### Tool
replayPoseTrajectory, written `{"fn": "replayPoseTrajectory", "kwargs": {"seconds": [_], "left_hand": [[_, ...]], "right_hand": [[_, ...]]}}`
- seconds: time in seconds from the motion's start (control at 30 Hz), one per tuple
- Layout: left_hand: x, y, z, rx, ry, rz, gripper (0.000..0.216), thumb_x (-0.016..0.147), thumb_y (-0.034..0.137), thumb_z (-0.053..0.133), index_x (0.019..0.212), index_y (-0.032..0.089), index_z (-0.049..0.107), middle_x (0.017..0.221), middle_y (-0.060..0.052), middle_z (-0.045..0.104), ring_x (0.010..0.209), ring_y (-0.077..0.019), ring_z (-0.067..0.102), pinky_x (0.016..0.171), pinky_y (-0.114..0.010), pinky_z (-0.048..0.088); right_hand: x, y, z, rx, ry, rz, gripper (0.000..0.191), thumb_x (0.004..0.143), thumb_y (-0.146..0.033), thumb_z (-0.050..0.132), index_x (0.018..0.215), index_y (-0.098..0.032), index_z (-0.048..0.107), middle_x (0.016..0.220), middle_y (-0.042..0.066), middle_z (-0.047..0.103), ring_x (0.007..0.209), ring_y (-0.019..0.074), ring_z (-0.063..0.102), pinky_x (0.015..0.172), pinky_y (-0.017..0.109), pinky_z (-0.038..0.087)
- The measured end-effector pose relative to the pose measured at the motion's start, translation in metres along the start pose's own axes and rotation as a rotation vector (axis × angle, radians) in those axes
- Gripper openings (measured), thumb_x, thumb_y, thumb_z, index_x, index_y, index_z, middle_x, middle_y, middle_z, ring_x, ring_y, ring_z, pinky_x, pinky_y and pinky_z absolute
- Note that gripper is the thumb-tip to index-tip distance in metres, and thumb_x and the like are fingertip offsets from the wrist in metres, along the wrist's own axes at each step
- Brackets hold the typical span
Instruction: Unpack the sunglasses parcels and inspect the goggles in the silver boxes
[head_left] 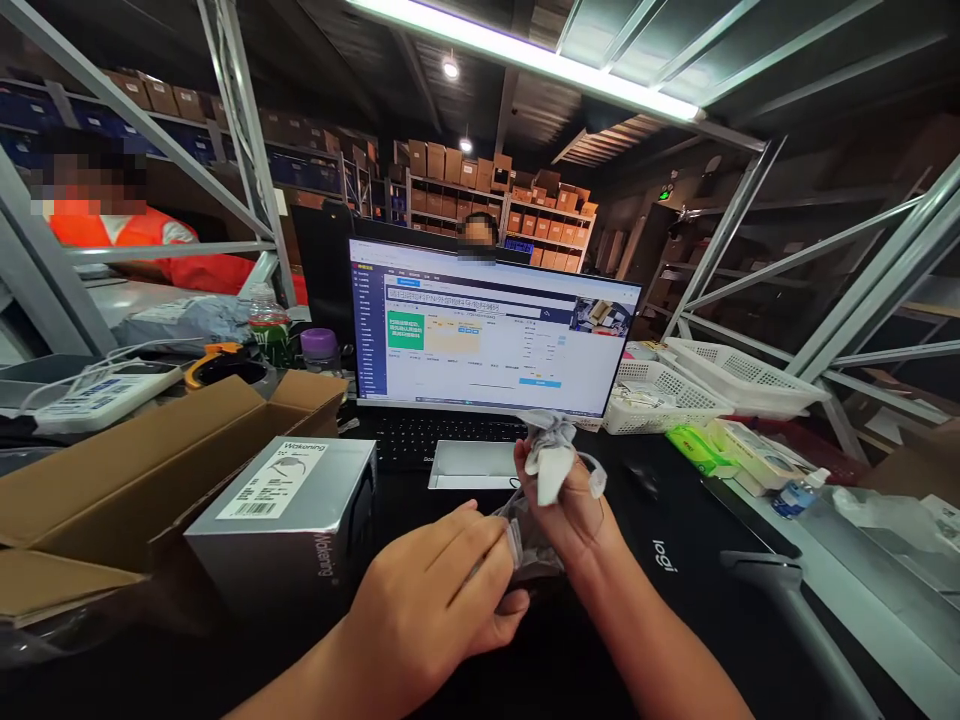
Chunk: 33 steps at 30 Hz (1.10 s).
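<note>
Over the dark desk mat, my left hand is closed, its fingers pressed around the edge of a clear plastic bag. My right hand grips a crumpled white-grey bundle; whether it is cloth or soft wrapping I cannot tell. The bag spans the space between both hands, partly covered by my fingers. Just beyond them lies a flat white box in front of the keyboard. Left of my hands stands a silver Wakening box with a label on top.
An open cardboard box occupies the left. A monitor stands behind the keyboard. To the right are a barcode scanner, a mouse, white baskets and a small blue bottle. A person in an orange vest sits far left.
</note>
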<state>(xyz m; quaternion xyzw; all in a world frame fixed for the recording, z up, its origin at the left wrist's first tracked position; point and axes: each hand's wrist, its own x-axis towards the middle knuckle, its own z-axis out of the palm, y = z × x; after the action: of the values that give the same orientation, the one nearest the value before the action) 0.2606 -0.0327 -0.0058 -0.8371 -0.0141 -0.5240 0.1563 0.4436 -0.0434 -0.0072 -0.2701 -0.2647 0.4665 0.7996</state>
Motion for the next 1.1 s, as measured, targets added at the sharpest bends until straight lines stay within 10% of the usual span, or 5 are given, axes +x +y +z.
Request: {"fn": "replayPoseTrajectory", "kwargs": {"seconds": [0.2,0.67,0.9,1.1], "left_hand": [[-0.002,-0.002,-0.001,-0.004,0.025,0.017,0.014,0.093,0.019,0.061,0.094,0.008,0.070,0.088,-0.011,0.076,0.088,-0.0210,0.075,0.093,-0.036,0.063],[-0.003,-0.005,-0.005,0.004,0.064,0.121,0.009,0.091,0.016,0.066,0.084,0.011,0.070,0.090,-0.009,0.077,0.093,-0.0180,0.075,0.106,-0.036,0.057],[-0.003,-0.009,-0.006,0.015,0.072,0.124,0.011,0.092,0.019,0.068,0.085,0.010,0.069,0.089,-0.010,0.078,0.090,-0.0178,0.075,0.103,-0.037,0.059],[-0.004,-0.007,-0.004,0.011,0.059,0.127,0.011,0.091,0.019,0.069,0.087,0.009,0.070,0.088,-0.010,0.077,0.087,-0.0175,0.075,0.103,-0.037,0.059]], "right_hand": [[0.019,-0.008,-0.021,-0.288,-0.143,0.134,0.048,0.046,-0.019,0.097,0.065,-0.019,0.052,0.060,-0.007,0.061,0.051,0.0077,0.053,0.051,0.019,0.042],[0.009,-0.011,-0.013,-0.539,-0.199,0.043,0.043,0.055,-0.030,0.092,0.071,-0.020,0.054,0.068,-0.005,0.063,0.060,0.0118,0.060,0.057,0.023,0.046],[0.009,-0.052,-0.027,-0.801,-0.424,0.127,0.029,0.064,-0.024,0.083,0.074,-0.020,0.055,0.069,-0.005,0.062,0.060,0.0114,0.055,0.054,0.021,0.040],[0.007,-0.106,-0.055,-1.346,-0.283,-0.141,0.012,0.071,-0.016,0.068,0.081,-0.019,0.062,0.077,-0.001,0.063,0.072,0.0161,0.056,0.062,0.025,0.040]]}}
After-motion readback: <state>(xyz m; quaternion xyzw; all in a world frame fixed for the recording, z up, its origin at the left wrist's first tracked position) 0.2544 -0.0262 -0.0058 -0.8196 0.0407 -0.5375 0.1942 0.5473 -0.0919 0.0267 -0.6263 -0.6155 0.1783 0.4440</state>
